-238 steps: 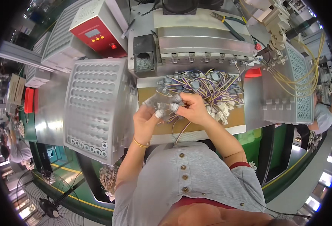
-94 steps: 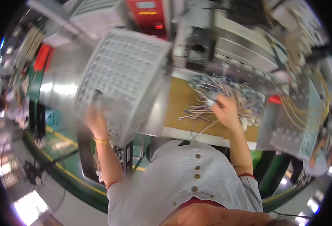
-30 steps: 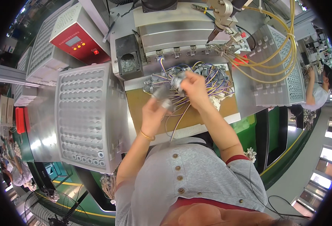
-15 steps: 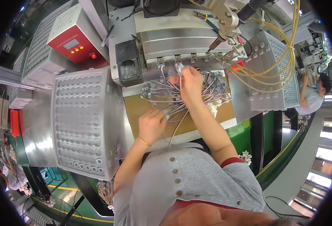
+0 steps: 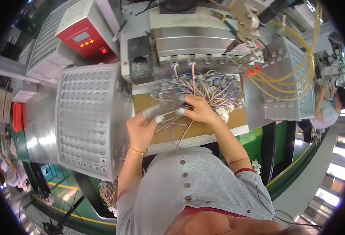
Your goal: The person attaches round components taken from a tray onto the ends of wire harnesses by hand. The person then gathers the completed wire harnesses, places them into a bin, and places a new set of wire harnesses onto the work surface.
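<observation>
My left hand [image 5: 140,128], with pale covers on its fingertips and a yellow bracelet at the wrist, is closed at the left side of a wire pile [image 5: 217,92]. A thin pale wire [image 5: 170,114] runs from its thumb toward my right hand [image 5: 200,110]. The right fingers are bent together at the pile's near edge; what they hold is blurred. The purple, white and yellow wires carry grey end parts [image 5: 162,88]. Behind them, two wires stand with their ends in slots of a metal fixture [image 5: 207,59]. The pile lies on a brown board [image 5: 143,105].
A grey tray [image 5: 86,113] with rows of round pockets stands at left, a red control box [image 5: 87,41] behind it. A black container [image 5: 140,58] sits by the fixture. A pointed tool [image 5: 232,46] and yellow tubes [image 5: 312,58] hang at right. Pliers [image 5: 224,19] lie behind.
My right hand has come down from the fixture to the wires, leaving a second wire in a slot. My left hand has shifted left. The whole view has shifted slightly.
</observation>
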{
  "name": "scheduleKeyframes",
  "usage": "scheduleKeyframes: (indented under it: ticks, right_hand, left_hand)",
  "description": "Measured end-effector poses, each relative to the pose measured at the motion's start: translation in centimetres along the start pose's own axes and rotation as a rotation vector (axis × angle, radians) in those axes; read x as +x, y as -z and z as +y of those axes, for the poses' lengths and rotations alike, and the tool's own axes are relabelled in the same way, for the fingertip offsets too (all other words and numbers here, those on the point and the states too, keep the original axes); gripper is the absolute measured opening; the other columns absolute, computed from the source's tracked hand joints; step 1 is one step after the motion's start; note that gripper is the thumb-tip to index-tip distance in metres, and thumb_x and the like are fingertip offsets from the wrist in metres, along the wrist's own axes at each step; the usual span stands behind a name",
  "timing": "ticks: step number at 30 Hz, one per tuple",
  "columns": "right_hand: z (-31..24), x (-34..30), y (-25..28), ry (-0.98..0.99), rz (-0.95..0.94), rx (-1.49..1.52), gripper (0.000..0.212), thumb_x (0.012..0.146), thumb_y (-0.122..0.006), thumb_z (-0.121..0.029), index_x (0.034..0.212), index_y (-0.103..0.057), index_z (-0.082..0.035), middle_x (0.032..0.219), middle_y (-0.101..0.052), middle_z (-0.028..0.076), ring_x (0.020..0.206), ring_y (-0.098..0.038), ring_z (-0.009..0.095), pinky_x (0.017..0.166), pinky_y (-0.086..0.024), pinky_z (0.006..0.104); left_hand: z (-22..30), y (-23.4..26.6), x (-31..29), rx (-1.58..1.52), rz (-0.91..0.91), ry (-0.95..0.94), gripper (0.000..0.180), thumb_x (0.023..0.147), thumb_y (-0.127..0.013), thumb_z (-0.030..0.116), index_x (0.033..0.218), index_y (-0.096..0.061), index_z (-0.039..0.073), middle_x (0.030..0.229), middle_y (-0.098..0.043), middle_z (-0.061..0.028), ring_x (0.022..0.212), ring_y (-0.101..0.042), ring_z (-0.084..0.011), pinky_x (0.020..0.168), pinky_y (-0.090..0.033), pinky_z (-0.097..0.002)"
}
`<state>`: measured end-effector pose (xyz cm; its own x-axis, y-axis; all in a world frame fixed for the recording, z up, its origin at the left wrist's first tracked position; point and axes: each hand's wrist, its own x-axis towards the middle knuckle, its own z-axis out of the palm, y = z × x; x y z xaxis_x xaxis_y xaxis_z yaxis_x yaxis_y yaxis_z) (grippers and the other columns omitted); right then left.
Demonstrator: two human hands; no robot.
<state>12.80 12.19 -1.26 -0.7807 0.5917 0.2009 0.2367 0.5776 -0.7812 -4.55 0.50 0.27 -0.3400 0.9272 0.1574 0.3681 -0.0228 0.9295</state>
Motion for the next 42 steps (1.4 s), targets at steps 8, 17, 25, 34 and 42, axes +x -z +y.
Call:
scheduleKeyframes:
  ticks: [8,17,25,34,42]
  right_hand:
    - [-0.7,-0.3,-1.4,0.286,0.113,-0.210,0.011,0.068,-0.061,-0.005,0.077,-0.055,-0.001,0.068,-0.052,0.012,0.062,-0.051,0.027,0.056,-0.041,0.0333]
    - [-0.7,-1.0,-0.4,-0.139,-0.034,0.396,0.015,0.079,-0.052,-0.001,0.094,-0.056,0.002,0.076,-0.055,0.001,0.063,-0.050,0.007,0.056,-0.041,0.0201]
    - [-2.0,0.0,-0.4,-0.075,0.090,0.234,0.012,0.072,-0.058,-0.006,0.083,-0.058,-0.002,0.058,-0.049,0.005,0.048,-0.043,0.009,0.046,-0.036,0.0232]
    - [-2.6,0.1,-0.5,-0.156,0.083,0.219,0.006,0.071,-0.058,-0.004,0.074,-0.054,0.000,0.059,-0.047,0.001,0.051,-0.040,0.006,0.046,-0.034,0.0222]
    - [-2.4,-0.5,0.5,-0.222,0.100,0.382,0.008,0.069,-0.058,-0.006,0.072,-0.053,-0.001,0.057,-0.044,-0.002,0.053,-0.038,0.003,0.045,-0.033,0.0207]
  left_hand:
    - [-2.0,3.8,-1.2,-0.169,0.079,0.149,0.030,0.074,-0.060,-0.001,0.103,-0.056,-0.004,0.095,-0.060,-0.0057,0.082,-0.055,-0.0112,0.076,-0.044,-0.0247]
    - [-7.7,25.1,-13.6,1.506,0.470,0.355,0.026,0.075,-0.052,0.025,0.092,-0.059,0.006,0.099,-0.057,-0.0116,0.100,-0.048,-0.0305,0.083,-0.038,-0.0405]
    - [-6.5,22.6,-12.7,1.349,0.603,0.384,0.026,0.074,-0.054,0.010,0.098,-0.056,0.002,0.081,-0.060,-0.0159,0.074,-0.057,-0.0285,0.063,-0.046,-0.0356]
    - [-0.2,0.8,-2.1,-0.571,0.127,0.350,0.027,0.077,-0.058,0.002,0.103,-0.055,-0.004,0.094,-0.060,-0.0085,0.079,-0.056,-0.0125,0.068,-0.047,-0.0254]
    - [0.2,-2.8,-0.9,-0.753,-0.082,0.237,0.034,0.080,-0.054,0.002,0.113,-0.046,-0.006,0.097,-0.057,-0.0101,0.078,-0.056,-0.0141,0.058,-0.049,-0.0241]
